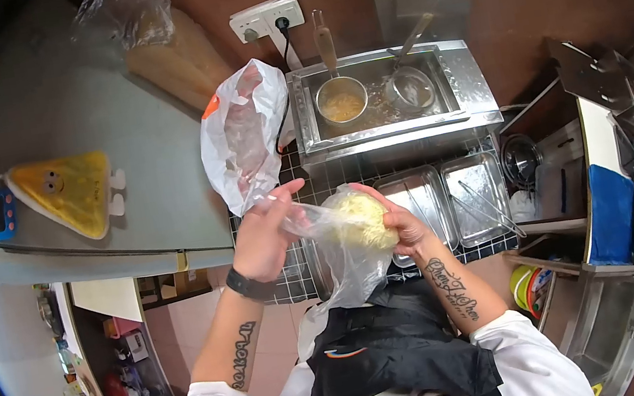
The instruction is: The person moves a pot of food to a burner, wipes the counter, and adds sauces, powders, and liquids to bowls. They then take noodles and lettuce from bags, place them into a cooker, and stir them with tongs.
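A clear plastic bag (342, 265) hangs in front of the apron, with a ball of pale yellow noodles (366, 223) at its upper right. My right hand (403, 225) is closed around the right side of the noodles, thumb in front. On the other side my left hand (263, 239) pinches the bag's stretched plastic, some of its fingers extended. Past the left hand stands an open white plastic bag (267, 114). Behind both hands is a steel boiler (399, 134) with two strainer baskets; noodles sit in the left basket (341, 101).
Steel trays (483, 229), one with tongs (482, 204) across it, stand on the tiled counter behind my right hand. On the grey surface at left lie a blue timer (2, 215) and a yellow triangular pouch (64, 190). Shelving with a blue cloth (615, 213) borders the right.
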A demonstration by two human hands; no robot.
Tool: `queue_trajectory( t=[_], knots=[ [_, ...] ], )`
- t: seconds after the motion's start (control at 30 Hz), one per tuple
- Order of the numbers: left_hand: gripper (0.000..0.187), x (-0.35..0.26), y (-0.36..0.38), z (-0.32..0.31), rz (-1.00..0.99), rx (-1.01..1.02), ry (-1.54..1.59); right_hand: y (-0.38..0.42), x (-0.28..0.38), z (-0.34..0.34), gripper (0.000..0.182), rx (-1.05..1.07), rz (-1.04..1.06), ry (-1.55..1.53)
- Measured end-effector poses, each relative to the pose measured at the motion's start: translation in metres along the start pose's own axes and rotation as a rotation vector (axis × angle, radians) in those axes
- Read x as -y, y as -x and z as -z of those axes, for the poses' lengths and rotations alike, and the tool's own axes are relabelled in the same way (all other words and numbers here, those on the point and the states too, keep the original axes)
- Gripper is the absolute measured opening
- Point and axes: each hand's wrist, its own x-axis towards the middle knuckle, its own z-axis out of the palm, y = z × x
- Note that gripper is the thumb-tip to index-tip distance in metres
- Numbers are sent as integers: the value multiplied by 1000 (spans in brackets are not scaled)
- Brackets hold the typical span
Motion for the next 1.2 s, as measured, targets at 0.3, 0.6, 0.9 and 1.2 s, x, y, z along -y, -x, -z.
queue_trajectory(
  t=[0.3,0.6,0.9,1.2],
  knots=[
    [31,-6,-27,-29,-72,-17,-320,7,-19,35,64,254,-162,-268],
    [28,148,-120,-33,65,473,-395,41,-4,49,53,81,84,-345],
    [22,48,-72,-137,-445,328,-525,70,51,62,53,-213,355,-286],
    [14,108,-72,-217,-1110,595,-959,48,108,84,66,-308,629,-402]
  ],
)
